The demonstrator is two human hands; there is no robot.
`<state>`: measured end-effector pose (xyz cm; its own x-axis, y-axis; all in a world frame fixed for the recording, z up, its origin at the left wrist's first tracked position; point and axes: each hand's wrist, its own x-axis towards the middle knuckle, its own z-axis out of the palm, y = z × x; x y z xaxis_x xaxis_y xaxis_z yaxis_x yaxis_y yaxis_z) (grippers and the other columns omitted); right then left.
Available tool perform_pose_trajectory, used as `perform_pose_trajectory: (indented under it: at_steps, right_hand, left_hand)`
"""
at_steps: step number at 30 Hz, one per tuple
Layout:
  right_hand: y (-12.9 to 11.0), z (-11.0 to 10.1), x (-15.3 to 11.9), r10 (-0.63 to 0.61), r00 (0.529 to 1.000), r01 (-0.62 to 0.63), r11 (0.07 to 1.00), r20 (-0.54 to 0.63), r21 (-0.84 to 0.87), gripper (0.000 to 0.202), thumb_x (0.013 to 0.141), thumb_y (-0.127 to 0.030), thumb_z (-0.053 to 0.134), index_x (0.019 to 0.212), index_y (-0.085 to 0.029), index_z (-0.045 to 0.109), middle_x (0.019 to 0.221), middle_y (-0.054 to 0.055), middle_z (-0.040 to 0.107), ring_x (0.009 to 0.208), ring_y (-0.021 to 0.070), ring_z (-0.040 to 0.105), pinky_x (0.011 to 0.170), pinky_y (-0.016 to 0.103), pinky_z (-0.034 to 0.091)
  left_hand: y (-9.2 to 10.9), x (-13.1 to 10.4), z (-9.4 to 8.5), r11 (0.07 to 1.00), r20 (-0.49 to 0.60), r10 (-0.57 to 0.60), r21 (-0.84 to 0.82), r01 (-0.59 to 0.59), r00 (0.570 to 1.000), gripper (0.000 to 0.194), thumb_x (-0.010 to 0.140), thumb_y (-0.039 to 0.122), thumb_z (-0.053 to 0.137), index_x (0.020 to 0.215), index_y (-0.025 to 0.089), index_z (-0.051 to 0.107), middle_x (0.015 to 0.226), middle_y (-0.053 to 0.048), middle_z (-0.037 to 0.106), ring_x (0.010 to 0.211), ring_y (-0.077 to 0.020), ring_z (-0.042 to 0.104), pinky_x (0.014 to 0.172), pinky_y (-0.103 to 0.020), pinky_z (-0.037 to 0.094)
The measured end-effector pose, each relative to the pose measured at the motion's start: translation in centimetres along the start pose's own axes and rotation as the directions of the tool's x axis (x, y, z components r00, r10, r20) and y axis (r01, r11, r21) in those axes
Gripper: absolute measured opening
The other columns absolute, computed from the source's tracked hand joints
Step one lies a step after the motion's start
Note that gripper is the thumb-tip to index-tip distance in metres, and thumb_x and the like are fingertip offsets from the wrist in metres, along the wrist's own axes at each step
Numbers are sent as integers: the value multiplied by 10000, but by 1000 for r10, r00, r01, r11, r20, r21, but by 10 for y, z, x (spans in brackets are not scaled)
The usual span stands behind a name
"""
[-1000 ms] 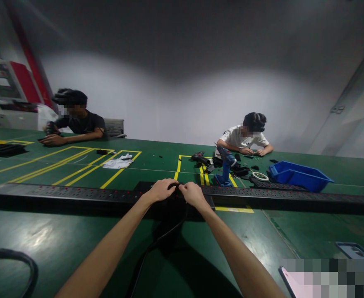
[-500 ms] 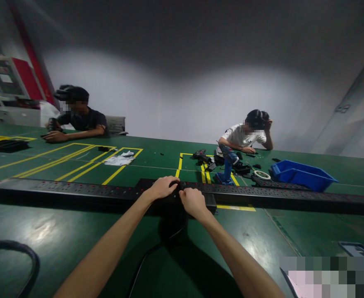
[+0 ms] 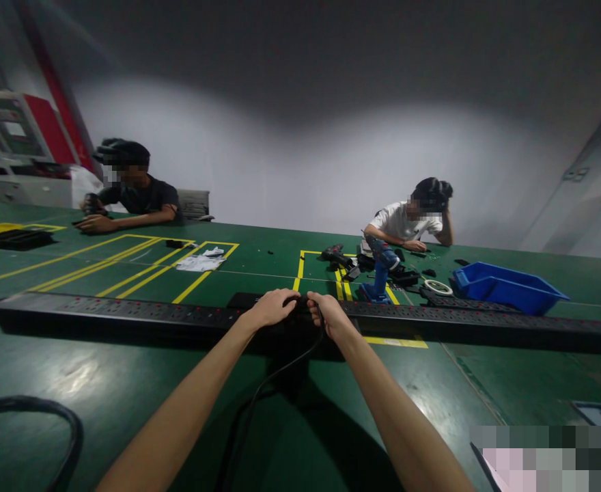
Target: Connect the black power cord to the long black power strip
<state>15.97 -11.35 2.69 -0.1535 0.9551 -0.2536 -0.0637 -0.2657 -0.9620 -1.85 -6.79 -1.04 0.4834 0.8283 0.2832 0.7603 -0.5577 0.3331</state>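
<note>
A long black power strip point(image 3: 141, 316), dotted with small red marks and sockets, lies across the table in front of me. At its middle, my left hand point(image 3: 274, 306) curls over the top, thumb and fingers closing around a dark piece that I cannot make out. Close beside it on the right, my right hand point(image 3: 331, 314) is closed, pinching a thin black cable point(image 3: 293, 360) near its end. From my fingers the cable sags down and runs towards the near edge. Shadow and my hands hide the cable's tip.
Beyond the strip stand a blue cordless drill point(image 3: 380, 273), a second drill point(image 3: 335, 255), a tape roll point(image 3: 438, 288) and a blue bin point(image 3: 510, 287). White papers point(image 3: 201, 261) lie left. A thick black cable point(image 3: 70, 430) loops near left. Two people point(image 3: 136, 191) sit across the green table point(image 3: 141, 410).
My right hand has shifted slightly right and turned, its fingertips now showing on the cable, which has lifted with it. My left hand stays about where it was. The view has shifted slightly.
</note>
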Motion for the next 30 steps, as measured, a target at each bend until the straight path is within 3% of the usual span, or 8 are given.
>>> perform_pose_trajectory:
  at_steps: [5, 8, 12, 14, 16, 20, 25, 30]
  right_hand:
    - [1, 3, -3, -20, 1000, 20, 1000, 5, 22, 318, 886, -339, 441, 609, -182, 428, 451, -83, 300, 360, 44, 233, 371, 173, 184]
    - [4, -7, -2, -92, 995, 95, 957, 26, -272, 318, 872, -336, 425, 608, -174, 496, 451, -47, 376, 367, 74, 321, 385, 203, 233]
    - [-1, -29, 6, -344, 928, 336, 602, 144, -725, 147, 789, -195, 503, 752, -157, 640, 659, 35, 619, 590, 139, 547, 550, 234, 385]
    - [-4, -35, 13, -486, 838, 468, 402, 250, -787, 209, 757, -177, 579, 948, -177, 664, 889, 55, 680, 797, 170, 599, 686, 249, 421]
    - [-4, -36, 20, -504, 784, 542, 269, 363, -796, 333, 746, -235, 661, 1076, -197, 644, 1025, 65, 674, 918, 195, 596, 769, 270, 423]
    - [2, -31, 26, -488, 749, 561, 106, 449, -821, 342, 813, -389, 664, 1088, -186, 644, 1057, 95, 665, 979, 219, 582, 826, 292, 403]
    - [3, -28, 25, -457, 713, 549, -105, 531, -829, 322, 929, -410, 511, 1055, -139, 630, 1026, 136, 663, 970, 227, 578, 833, 298, 377]
    - [-3, -29, 28, -434, 735, 538, -94, 521, -838, 310, 916, -405, 527, 1042, -152, 654, 987, 128, 685, 934, 233, 613, 787, 277, 375]
  left_hand:
    - [-2, 0, 1, 1000, -7, 4, -2, -4, 1000, 400, 910, 354, 425, 1249, 226, 597, 1265, -48, 627, 1168, -220, 566, 1033, -339, 399]
    - [-4, 0, 1, 1000, 9, 25, -13, -25, 1000, 400, 904, 355, 437, 1247, 223, 595, 1275, -47, 621, 1172, -219, 563, 1040, -343, 394]
    - [-6, 0, 1, 999, 24, 32, -11, -31, 999, 400, 899, 346, 450, 1249, 216, 592, 1280, -51, 617, 1183, -224, 555, 1046, -357, 389]
    - [-5, 1, 1, 1000, 26, 29, -11, -29, 999, 401, 898, 341, 452, 1253, 213, 589, 1279, -57, 617, 1179, -225, 558, 1044, -359, 392]
    - [-5, 1, 0, 1000, 31, 27, -10, -27, 999, 400, 899, 342, 453, 1253, 215, 589, 1277, -59, 618, 1171, -226, 563, 1036, -357, 399]
    - [-4, 1, -1, 999, 22, 35, -12, -34, 999, 405, 893, 343, 463, 1261, 228, 585, 1282, -52, 615, 1170, -230, 563, 1029, -362, 407]
    - [-5, 2, -1, 998, 28, 35, -45, -34, 999, 380, 879, 328, 480, 1225, 237, 610, 1258, -48, 630, 1151, -231, 574, 1006, -366, 425]
    - [-5, 2, 0, 999, 16, 23, -43, -22, 1000, 396, 882, 337, 478, 1240, 223, 602, 1256, -60, 632, 1152, -232, 576, 1010, -364, 422]
